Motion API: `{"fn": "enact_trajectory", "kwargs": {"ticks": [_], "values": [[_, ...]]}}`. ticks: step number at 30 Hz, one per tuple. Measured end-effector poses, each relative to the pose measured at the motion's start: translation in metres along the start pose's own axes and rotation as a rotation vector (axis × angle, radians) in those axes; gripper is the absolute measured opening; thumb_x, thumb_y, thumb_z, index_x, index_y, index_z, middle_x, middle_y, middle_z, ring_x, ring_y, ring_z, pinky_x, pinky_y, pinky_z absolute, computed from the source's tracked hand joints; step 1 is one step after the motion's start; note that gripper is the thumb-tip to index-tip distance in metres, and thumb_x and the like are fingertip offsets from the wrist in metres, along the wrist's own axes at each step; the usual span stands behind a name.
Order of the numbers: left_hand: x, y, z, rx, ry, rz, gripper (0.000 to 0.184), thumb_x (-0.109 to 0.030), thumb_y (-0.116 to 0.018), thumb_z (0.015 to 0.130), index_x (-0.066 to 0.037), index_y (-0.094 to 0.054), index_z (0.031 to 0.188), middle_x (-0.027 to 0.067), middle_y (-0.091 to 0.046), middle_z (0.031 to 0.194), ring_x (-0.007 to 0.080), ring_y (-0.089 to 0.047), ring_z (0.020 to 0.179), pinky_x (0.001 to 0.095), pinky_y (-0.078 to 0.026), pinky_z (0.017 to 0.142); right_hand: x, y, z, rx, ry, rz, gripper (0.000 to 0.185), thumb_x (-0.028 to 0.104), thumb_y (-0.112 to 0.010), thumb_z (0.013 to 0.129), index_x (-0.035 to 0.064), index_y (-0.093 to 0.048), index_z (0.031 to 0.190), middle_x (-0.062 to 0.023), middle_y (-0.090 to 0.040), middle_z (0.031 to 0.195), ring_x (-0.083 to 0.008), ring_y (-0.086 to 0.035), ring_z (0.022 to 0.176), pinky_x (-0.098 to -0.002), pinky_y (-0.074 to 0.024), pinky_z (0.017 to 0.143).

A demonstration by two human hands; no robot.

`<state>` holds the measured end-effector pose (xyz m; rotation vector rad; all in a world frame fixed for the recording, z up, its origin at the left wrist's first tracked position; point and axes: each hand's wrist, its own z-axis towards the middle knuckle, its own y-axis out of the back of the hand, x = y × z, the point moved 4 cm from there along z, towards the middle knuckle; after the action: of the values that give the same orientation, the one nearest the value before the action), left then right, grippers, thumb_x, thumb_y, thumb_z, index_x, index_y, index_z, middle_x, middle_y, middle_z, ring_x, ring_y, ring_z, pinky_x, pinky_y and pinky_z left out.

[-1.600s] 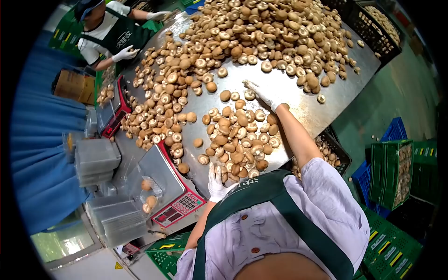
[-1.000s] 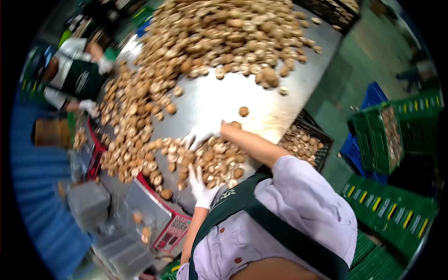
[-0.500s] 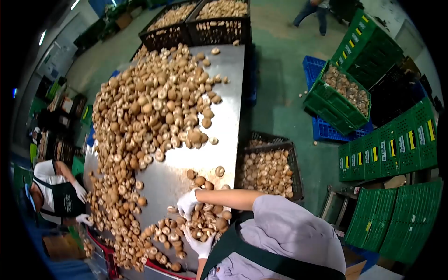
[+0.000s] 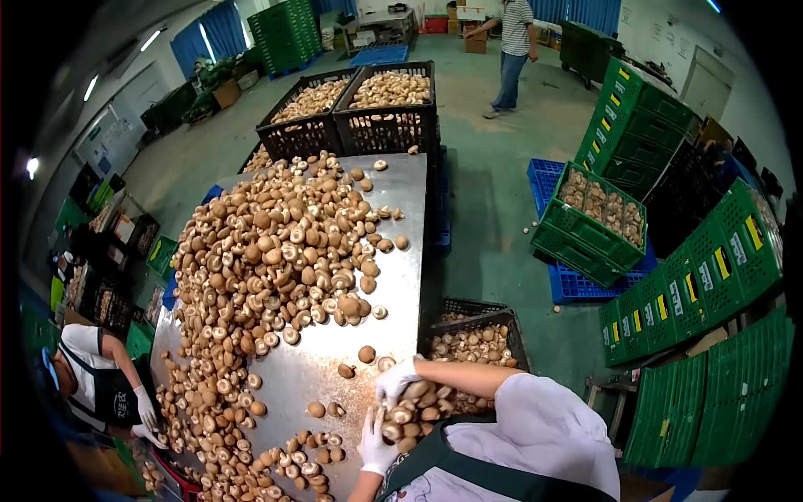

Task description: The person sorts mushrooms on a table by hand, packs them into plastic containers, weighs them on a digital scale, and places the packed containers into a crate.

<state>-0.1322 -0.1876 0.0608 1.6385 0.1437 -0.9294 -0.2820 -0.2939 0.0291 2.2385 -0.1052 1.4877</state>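
Note:
Both my hands wear white gloves at the near right edge of the metal table [image 4: 288, 376]. My right hand [image 4: 396, 381] is bent over the top of a cluster of mushrooms [image 4: 418, 408]; its fingertips are hidden, so its grip is unclear. Against the cluster's left side rests my left hand [image 4: 375, 443], its fingers extended upward and spread from the thumb. Just beyond the cluster lies a black crate of mushrooms [image 4: 481, 343], partly under my right forearm. A large mushroom pile [image 4: 268, 251] covers the table's far and left parts.
A co-worker [image 4: 100, 376] in gloves and a dark apron stands at the table's left side. Two black crates of mushrooms [image 4: 389, 109] stand past the far end. Green crates [image 4: 590, 222] sit on a blue pallet at right. Another person [image 4: 510, 58] is on the floor beyond.
The view has swung up and to the right. My hands have shifted with the mushroom cluster toward the table's right edge, beside the black crate. The far person is now in fuller view.

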Motion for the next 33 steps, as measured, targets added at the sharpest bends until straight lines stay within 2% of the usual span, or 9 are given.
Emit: {"fn": "enact_trajectory", "kwargs": {"ticks": [3, 4, 8, 13, 15, 19, 24, 28, 33], "values": [[-0.008, -0.012, 0.022, 0.164, -0.092, 0.123, 0.092, -0.044, -0.077, 0.062, -0.024, -0.035, 0.141, 0.0101, -0.038, 0.142, 0.0341, -0.050, 0.113, 0.0464, -0.048, 0.083, -0.017, 0.005, -0.039, -0.007, -0.103, -0.176, 0.050, 0.034, -0.074, 0.070, 0.0048, -0.065, 0.109, -0.0161, -0.068, 0.094, -0.0259, -0.062, 0.085, -0.0362, -0.0469, 0.079], [-0.019, -0.009, 0.033, 0.260, -0.138, 0.130, 0.091, -0.042, -0.080, 0.062, -0.017, -0.038, 0.139, 0.0179, -0.040, 0.138, 0.0354, -0.048, 0.118, 0.0424, -0.046, 0.091, -0.021, 0.007, -0.056, -0.028, -0.061, -0.215, 0.049, 0.035, -0.074, 0.070, 0.0049, -0.065, 0.108, -0.0156, -0.068, 0.092, -0.0263, -0.062, 0.084, -0.0371, -0.0482, 0.078], [-0.052, -0.027, 0.074, 0.199, -0.329, -0.003, 0.076, -0.034, -0.073, 0.070, -0.013, -0.041, 0.136, 0.0195, -0.038, 0.139, 0.0379, -0.042, 0.123, 0.0420, -0.041, 0.098, -0.022, 0.029, -0.122, -0.055, -0.392, -0.132, 0.040, 0.026, -0.072, 0.066, 0.0118, -0.069, 0.104, -0.0112, -0.069, 0.093, -0.0239, -0.063, 0.080, -0.0355, -0.0501, 0.073], [-0.092, -0.042, 0.079, 0.241, -0.335, -0.231, 0.070, -0.026, -0.075, 0.073, -0.010, -0.043, 0.134, 0.0210, -0.028, 0.145, 0.0382, -0.038, 0.127, 0.0394, -0.037, 0.102, -0.045, 0.047, -0.165, -0.453, -0.608, -0.203, 0.040, 0.028, -0.065, 0.074, 0.0084, -0.066, 0.109, -0.0141, -0.067, 0.103, -0.0286, -0.063, 0.094, -0.0363, -0.0477, 0.086], [-0.081, -0.030, 0.071, 0.078, -0.392, -0.288, 0.062, -0.023, -0.074, 0.074, -0.009, -0.049, 0.129, 0.0219, -0.035, 0.141, 0.0376, -0.043, 0.124, 0.0379, -0.039, 0.100, -0.037, 0.050, -0.168, -0.673, -0.504, -0.084, 0.038, 0.027, -0.063, 0.076, 0.0073, -0.066, 0.108, -0.0150, -0.067, 0.103, -0.0288, -0.063, 0.094, -0.0359, -0.0475, 0.087], [-0.020, 0.023, 0.028, -0.258, -0.088, -0.158, 0.054, -0.026, -0.074, 0.073, -0.007, -0.055, 0.120, 0.0219, -0.047, 0.131, 0.0366, -0.049, 0.117, 0.0405, -0.042, 0.097, -0.013, 0.055, -0.149, -0.876, -0.416, -0.014, 0.031, 0.023, -0.062, 0.082, 0.0046, -0.065, 0.107, -0.0144, -0.068, 0.099, -0.0263, -0.064, 0.092, -0.0341, -0.0480, 0.085], [0.049, 0.077, -0.075, -0.623, 0.302, 0.210, 0.057, -0.023, -0.075, 0.070, -0.004, -0.054, 0.120, 0.0227, -0.042, 0.134, 0.0396, -0.044, 0.120, 0.0446, -0.036, 0.100, -0.031, 0.049, -0.086, -1.069, -0.167, 0.284, 0.032, 0.021, -0.062, 0.086, 0.0025, -0.063, 0.113, -0.0125, -0.067, 0.105, -0.0186, -0.063, 0.096, -0.0302, -0.0476, 0.087], [0.117, 0.074, -0.154, -0.876, 0.727, 0.301, 0.073, -0.026, -0.073, 0.074, -0.003, -0.039, 0.134, 0.0250, -0.024, 0.145, 0.0401, -0.027, 0.132, 0.0451, -0.026, 0.107, -0.035, 0.038, -0.021, -1.124, -0.008, 0.033, 0.041, 0.019, -0.060, 0.087, 0.0013, -0.053, 0.123, -0.0147, -0.050, 0.133, -0.0257, -0.048, 0.121, -0.0335, -0.0379, 0.101], [0.151, 0.080, -0.170, -1.045, 0.888, 0.161, 0.069, -0.032, -0.069, 0.080, 0.000, -0.039, 0.134, 0.0230, -0.030, 0.143, 0.0359, -0.032, 0.132, 0.0410, -0.028, 0.107, -0.016, 0.025, 0.061, -1.028, 0.157, 0.038, 0.040, 0.017, -0.061, 0.085, 0.0051, -0.054, 0.123, -0.0151, -0.049, 0.133, -0.0293, -0.049, 0.120, -0.0346, -0.0388, 0.101]]}}
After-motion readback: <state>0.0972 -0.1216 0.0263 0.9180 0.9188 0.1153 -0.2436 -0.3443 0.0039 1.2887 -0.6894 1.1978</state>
